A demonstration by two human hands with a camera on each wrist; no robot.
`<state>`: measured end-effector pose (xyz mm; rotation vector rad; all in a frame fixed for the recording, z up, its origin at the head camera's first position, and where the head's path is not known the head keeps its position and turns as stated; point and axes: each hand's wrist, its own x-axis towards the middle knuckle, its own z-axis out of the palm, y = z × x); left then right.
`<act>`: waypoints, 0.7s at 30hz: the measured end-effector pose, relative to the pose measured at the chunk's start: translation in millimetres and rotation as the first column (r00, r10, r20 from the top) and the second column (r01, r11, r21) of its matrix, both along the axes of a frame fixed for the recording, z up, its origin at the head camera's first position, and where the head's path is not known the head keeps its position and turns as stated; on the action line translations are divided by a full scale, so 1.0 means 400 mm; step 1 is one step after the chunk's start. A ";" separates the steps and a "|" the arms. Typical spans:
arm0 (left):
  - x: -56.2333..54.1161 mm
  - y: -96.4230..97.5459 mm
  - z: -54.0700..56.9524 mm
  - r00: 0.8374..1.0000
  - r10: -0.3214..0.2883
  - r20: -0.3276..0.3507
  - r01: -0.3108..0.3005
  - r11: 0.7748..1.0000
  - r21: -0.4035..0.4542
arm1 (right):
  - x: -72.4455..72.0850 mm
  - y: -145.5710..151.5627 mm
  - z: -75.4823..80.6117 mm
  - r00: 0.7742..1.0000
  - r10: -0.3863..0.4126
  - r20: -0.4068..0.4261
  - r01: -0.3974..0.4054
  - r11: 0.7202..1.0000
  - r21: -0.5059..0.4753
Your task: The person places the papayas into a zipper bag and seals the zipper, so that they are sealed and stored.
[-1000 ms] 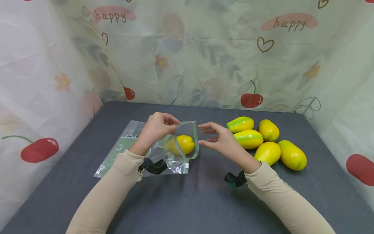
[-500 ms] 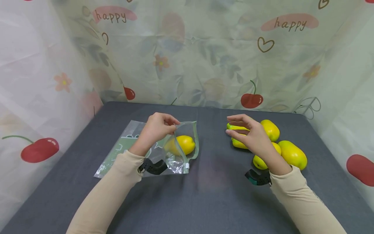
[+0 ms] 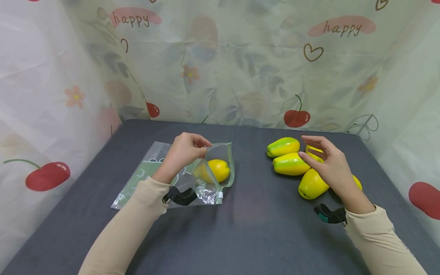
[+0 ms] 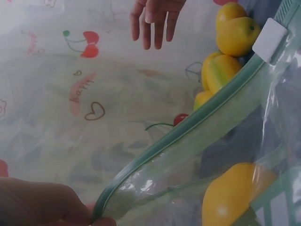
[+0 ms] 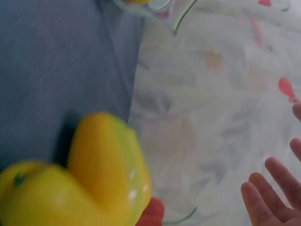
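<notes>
My left hand [image 3: 185,152] pinches the upper edge of a clear zip bag [image 3: 135,185] with green print, and its mouth gapes to the right. Inside lies a yellow papaya-like fruit [image 3: 219,170], seen also through the plastic in the left wrist view. The white slider [image 4: 270,40] sits at the near end of the zip. Over the group on the right hovers my right hand [image 3: 333,166], fingers loosely bent and nothing between them. It partly covers several yellow and green papaya-like fruits, among them a greenish one [image 3: 291,164] and a yellower one [image 3: 313,184].
A dark grey cloth [image 3: 247,236] covers the table. Printed curtains [image 3: 227,88] rise along its back and both sides. Another green-yellow fruit [image 3: 283,147] lies at the far left of the group.
My right hand has moved right, away from the bag mouth, and is now over the fruits. The left hand and the bag have stayed in place.
</notes>
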<state>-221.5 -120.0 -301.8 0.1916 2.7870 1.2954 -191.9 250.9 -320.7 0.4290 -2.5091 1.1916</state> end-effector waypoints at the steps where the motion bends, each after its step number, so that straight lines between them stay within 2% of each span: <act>1: 0.000 0.000 0.000 1.000 0.000 0.000 0.000 1.000 -0.001 | 0.001 0.011 -0.005 1.000 -0.009 0.000 0.009 1.000 0.013; 5: -0.001 0.001 -0.003 1.000 0.000 0.004 0.000 1.000 0.002 | 0.006 0.052 -0.027 1.000 -0.022 0.013 0.021 0.998 0.066; 13: 0.001 -0.001 -0.006 1.000 0.002 0.004 -0.002 1.000 0.013 | 0.027 0.114 -0.069 0.983 -0.073 0.168 0.050 0.989 0.141; 21: 0.003 0.000 -0.005 1.000 0.005 0.000 -0.005 1.000 0.008 | 0.031 0.146 -0.108 0.984 -0.062 0.168 0.034 0.986 0.166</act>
